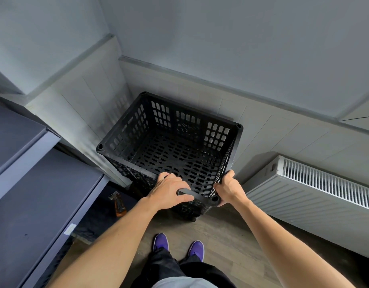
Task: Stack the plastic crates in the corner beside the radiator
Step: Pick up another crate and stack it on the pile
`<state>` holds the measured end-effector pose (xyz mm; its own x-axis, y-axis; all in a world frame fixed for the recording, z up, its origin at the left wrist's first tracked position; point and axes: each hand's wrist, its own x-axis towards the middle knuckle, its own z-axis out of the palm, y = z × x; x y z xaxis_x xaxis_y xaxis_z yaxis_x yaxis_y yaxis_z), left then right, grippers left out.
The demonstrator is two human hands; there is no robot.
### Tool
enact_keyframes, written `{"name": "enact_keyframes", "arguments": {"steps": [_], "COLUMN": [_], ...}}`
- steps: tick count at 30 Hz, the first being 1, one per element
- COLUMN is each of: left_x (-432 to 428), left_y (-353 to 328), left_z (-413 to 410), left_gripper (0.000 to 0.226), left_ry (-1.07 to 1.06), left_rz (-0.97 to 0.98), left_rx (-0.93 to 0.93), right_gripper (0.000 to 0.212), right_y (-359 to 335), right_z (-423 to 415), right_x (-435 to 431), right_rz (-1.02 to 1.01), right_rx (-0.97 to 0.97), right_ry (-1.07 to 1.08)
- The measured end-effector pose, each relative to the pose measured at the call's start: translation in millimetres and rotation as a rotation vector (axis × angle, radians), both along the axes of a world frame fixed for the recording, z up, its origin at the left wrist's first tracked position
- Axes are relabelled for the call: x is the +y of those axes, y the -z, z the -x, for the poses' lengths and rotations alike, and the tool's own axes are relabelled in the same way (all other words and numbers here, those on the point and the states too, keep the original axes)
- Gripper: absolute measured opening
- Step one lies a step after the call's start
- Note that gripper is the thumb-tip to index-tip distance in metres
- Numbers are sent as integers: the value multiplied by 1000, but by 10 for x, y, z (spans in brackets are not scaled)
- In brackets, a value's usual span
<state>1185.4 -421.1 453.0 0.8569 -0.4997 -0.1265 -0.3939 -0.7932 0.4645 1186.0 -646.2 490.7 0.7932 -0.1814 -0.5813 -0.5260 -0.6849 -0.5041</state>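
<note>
A black perforated plastic crate (pixel 171 140) stands upright in the corner, open side up and empty inside. It appears to rest on another black crate (pixel 190 210), whose lower part shows beneath it. My left hand (pixel 169 189) grips the near rim of the top crate, fingers curled over the edge. My right hand (pixel 226 189) holds the near right corner of that rim. The white radiator (pixel 316 194) hangs on the wall just to the right of the crates.
Dark blue shelves (pixel 34 204) run along the left. An orange and black tool (pixel 119 204) lies on the floor under them. Grey panelled walls (pixel 262 125) close the corner. My purple shoes (pixel 179 245) stand on the wood floor.
</note>
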Motion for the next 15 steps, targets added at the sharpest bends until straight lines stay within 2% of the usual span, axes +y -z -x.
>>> {"name": "enact_keyframes", "arguments": {"steps": [2, 5, 10, 13, 15], "left_x": [-7, -10, -38, -48, -32], "left_y": [8, 14, -50, -25, -10], "left_z": [-6, -18, 5, 115, 189], "left_gripper": [46, 51, 54, 58, 55], "left_ry": [-19, -20, -20, -87, -143], "left_rz": [7, -8, -55, -77, -66], "left_rx": [3, 32, 88, 7, -24], "right_gripper": [30, 28, 29, 38, 55], "right_y": [-15, -12, 58, 29, -1], "right_z": [-32, -54, 46, 80, 65], "right_x": [-2, -5, -41, 0, 53], "right_rz": [-27, -41, 9, 26, 211], "right_rx": [72, 75, -47, -44, -18], "right_ry": [-13, 6, 1, -7, -96]}}
